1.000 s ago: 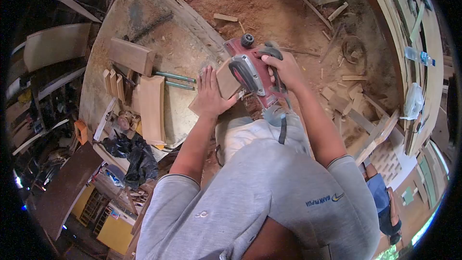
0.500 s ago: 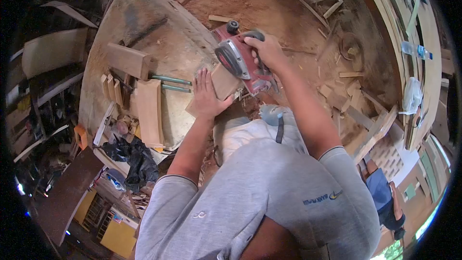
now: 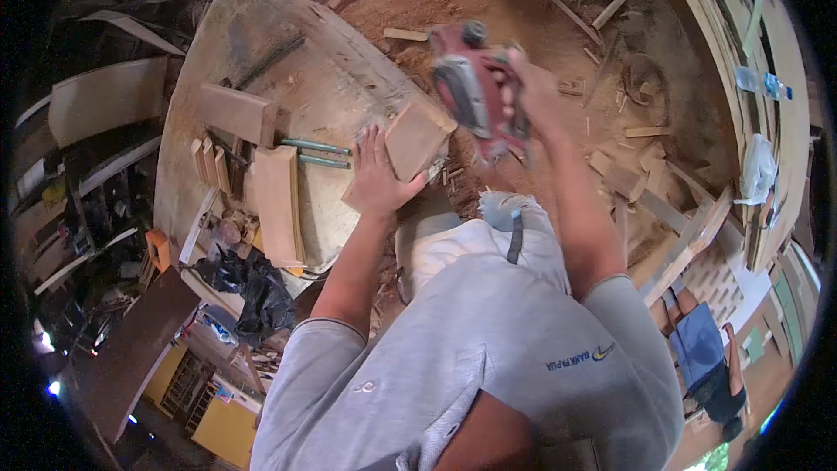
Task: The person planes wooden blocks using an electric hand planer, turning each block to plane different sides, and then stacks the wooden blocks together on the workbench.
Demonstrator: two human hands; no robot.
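My left hand lies on a pale wooden block at the bench's edge. Its fingers are stretched out and the thumb is spread to the right. My right hand is wrapped round the handle of a red electric planer, which is blurred by motion. The planer is off the block, above and to its right. To the left of my left hand, two green rods lie on the bench, near a thick wooden board.
The worn workbench also bears a brown block and several small wood pieces. A black plastic bag is at its near left. Wood offcuts litter the floor at right. Another person is at far right.
My right hand has lifted the planer off the block and carried it right. My left hand stays on the block, whose right end now shows.
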